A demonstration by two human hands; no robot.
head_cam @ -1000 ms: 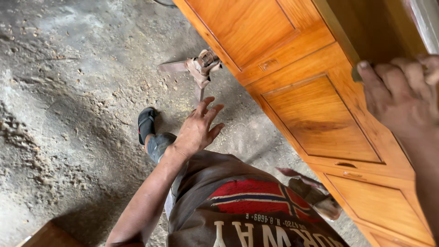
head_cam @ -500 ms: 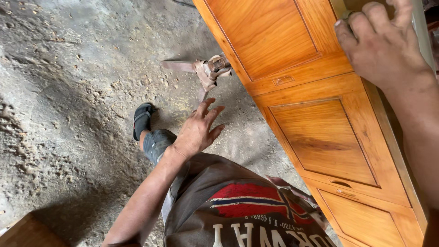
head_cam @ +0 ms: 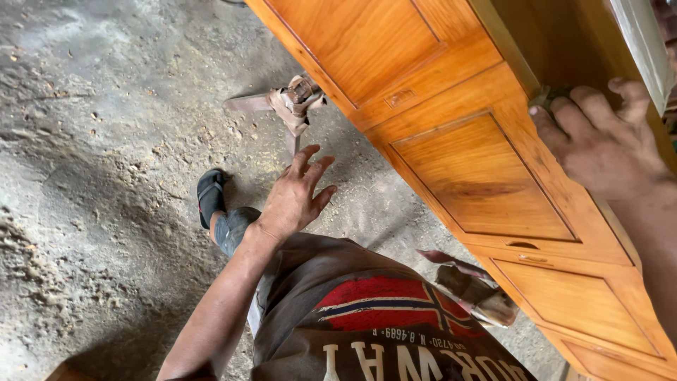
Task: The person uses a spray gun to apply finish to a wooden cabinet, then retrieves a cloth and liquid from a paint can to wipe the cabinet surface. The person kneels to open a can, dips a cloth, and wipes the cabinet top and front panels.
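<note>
Head view, looking straight down.

Right hand (head_cam: 599, 137): up at the top edge of the wooden door (head_cam: 486, 176), fingers curled over the edge and gripping it. Something small and dark sits under the fingertips at the edge; can't tell what it is. The door is orange-brown varnished wood with raised panels, standing on its long edge and running diagonally from above the left hand down past the right forearm. A small recess shows in the rail between panels, above and left of the right hand, with two more slots in the rail below the right wrist.

Left hand (head_cam: 296, 194): free, fingers spread and apart, holding nothing, touching nothing I can see. It hangs in the air over the floor, well apart from the door face.

Beyond the left fingertips, on the floor against the door's lower edge: a wooden clamp block (head_cam: 293, 106) with a pale strip sticking out to its left.

Below and left of the left hand: a foot in a dark sandal (head_cam: 210, 196) on the concrete floor (head_cam: 106, 176), which is dusty with sawdust.

Under the left forearm: dark shirt (head_cam: 381, 317) with a red and blue cross patch.

Between shirt and door, below the right hand: a second brownish block (head_cam: 476, 289) at the door base, partly hidden.
</note>
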